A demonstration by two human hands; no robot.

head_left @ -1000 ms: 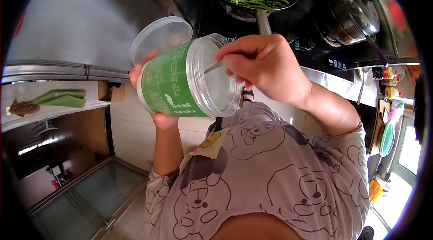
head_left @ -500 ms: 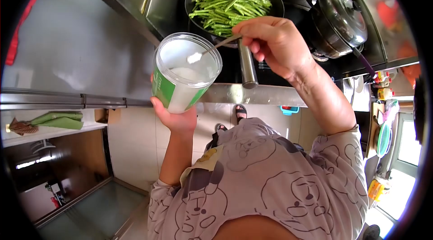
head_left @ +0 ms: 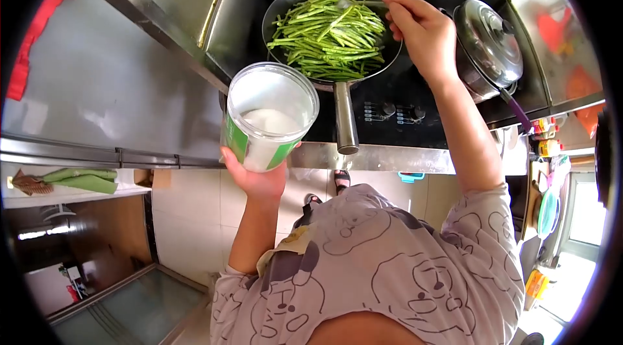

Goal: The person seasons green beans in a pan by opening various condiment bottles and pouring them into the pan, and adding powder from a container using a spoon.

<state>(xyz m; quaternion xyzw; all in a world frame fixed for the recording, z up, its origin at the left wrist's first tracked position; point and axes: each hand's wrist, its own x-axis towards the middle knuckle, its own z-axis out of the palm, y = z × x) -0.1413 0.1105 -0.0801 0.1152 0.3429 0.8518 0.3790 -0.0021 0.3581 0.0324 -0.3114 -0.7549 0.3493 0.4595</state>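
My left hand (head_left: 256,179) is wrapped round a clear jar (head_left: 263,145) with a green label, tilted a little, its mouth uncovered and white grains inside. My right hand (head_left: 422,33) pinches the handle of a small spoon (head_left: 366,3) over the far right part of the frying pan (head_left: 276,15). The spoon's bowl is above the long green beans (head_left: 331,36) that fill the pan. Below the beans, the pan's metal handle (head_left: 345,121) points toward me, to the right of the jar.
A lidded pot (head_left: 488,43) with a purple-ended handle stands on the right of the black stove (head_left: 415,88). The steel counter edge (head_left: 376,157) runs in front. Bottles (head_left: 548,137) stand at far right. A grey surface (head_left: 117,72) lies left.
My right hand has moved from the jar's mouth up and right, carrying the spoon over the beans. The jar now stands more upright in my left hand. More of the pan shows.
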